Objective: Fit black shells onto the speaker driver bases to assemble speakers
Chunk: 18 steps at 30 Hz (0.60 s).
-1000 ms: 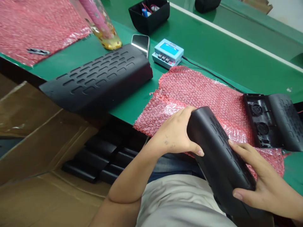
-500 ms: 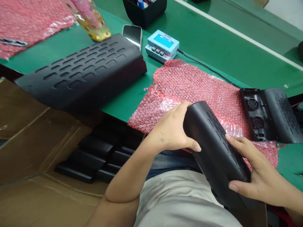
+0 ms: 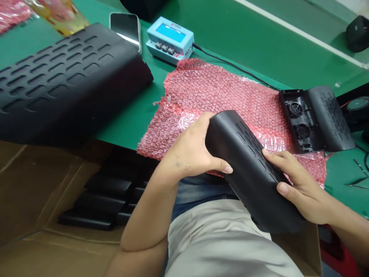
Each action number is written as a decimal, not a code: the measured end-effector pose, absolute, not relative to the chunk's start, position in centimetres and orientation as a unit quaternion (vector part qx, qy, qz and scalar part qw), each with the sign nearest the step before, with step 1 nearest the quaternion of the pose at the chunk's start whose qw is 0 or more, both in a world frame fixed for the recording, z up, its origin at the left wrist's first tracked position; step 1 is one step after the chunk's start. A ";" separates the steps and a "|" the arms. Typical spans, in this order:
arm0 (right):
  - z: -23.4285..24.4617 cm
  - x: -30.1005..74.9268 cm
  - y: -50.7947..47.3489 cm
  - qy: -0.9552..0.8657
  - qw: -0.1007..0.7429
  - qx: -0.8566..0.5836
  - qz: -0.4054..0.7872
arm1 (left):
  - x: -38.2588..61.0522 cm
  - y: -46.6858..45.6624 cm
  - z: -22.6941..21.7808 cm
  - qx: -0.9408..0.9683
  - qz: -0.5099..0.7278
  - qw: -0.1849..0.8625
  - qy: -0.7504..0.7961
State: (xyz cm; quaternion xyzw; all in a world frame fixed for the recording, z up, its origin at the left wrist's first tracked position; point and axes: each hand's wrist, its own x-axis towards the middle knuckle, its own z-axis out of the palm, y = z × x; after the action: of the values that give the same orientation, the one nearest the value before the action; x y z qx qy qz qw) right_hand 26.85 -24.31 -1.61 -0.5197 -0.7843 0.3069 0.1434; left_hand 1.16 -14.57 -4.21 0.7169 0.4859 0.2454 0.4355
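Two bare hands on one piece: a black housing (image 3: 239, 157), slotted along one face, held aslant from the frame's centre toward the lower right, in front of the person's pale shirt (image 3: 219, 234). Left hand (image 3: 190, 152): grip closed around the upper end, thumb laid along the near side, fingers passing behind and mostly hidden. Right hand (image 3: 300, 186): grip lower down on the far side, thumb and forefinger pressed to the housing, the other fingers out of sight beneath. Behind the hands, pink bubble wrap (image 3: 225, 88) is spread on the green surface (image 3: 245, 34); at its right end sits a fan unit (image 3: 301, 127), two round fans showing. A blue meter (image 3: 173, 36) with a lit screen stands above the wrap, cable running off to the right; phone (image 3: 123, 25) to its left. Slotted black cover (image 3: 75, 73) fills the upper left. Lower left, a carton (image 3: 25, 200) with dark pieces (image 3: 89, 213) inside. Step in hand, as I judge it: steadying or turning the housing between both hands. Any next move calls for the two hands to work together, since the piece is long and looks smooth, with its lower end unsupported as far as I can tell.
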 end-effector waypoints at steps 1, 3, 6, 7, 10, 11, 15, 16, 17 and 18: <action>-1.6 26.9 -24.3 -0.784 0.143 -0.520 0.307 | 1.2 -14.5 -4.2 0.719 0.244 0.433 0.486; -1.6 27.1 -24.3 -0.781 0.140 -0.524 0.309 | 1.2 -14.5 -4.1 0.724 0.240 0.430 0.484; -1.6 27.0 -24.3 -0.779 0.137 -0.529 0.307 | 1.2 -14.4 -4.0 0.726 0.235 0.430 0.483; -1.5 27.0 -24.3 -0.779 0.133 -0.531 0.306 | 1.2 -14.4 -4.0 0.725 0.233 0.431 0.484; -1.4 27.0 -24.4 -0.783 0.114 -0.533 0.300 | 1.1 -14.5 -4.1 0.722 0.233 0.435 0.484; -1.3 27.0 -24.4 -0.787 0.112 -0.531 0.294 | 1.1 -14.5 -4.2 0.723 0.235 0.435 0.483; -1.3 26.7 -23.9 -0.811 0.121 -0.508 0.265 | 1.1 -14.6 -4.3 0.727 0.241 0.424 0.483; -1.3 26.6 -23.7 -0.813 0.126 -0.507 0.257 | 1.1 -14.6 -4.2 0.728 0.243 0.424 0.481; -1.2 26.3 -23.3 -0.813 0.126 -0.510 0.250 | 1.1 -14.6 -4.2 0.730 0.243 0.424 0.478; -1.1 26.1 -23.0 -0.813 0.121 -0.514 0.244 | 1.1 -14.7 -4.2 0.731 0.244 0.425 0.475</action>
State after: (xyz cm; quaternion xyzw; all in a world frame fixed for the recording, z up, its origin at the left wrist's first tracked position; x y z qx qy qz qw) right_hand 26.06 -22.96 -1.09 -0.5144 -0.8131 0.2441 0.1209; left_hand 1.14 -14.67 -4.18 0.7310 0.4748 0.2439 0.4251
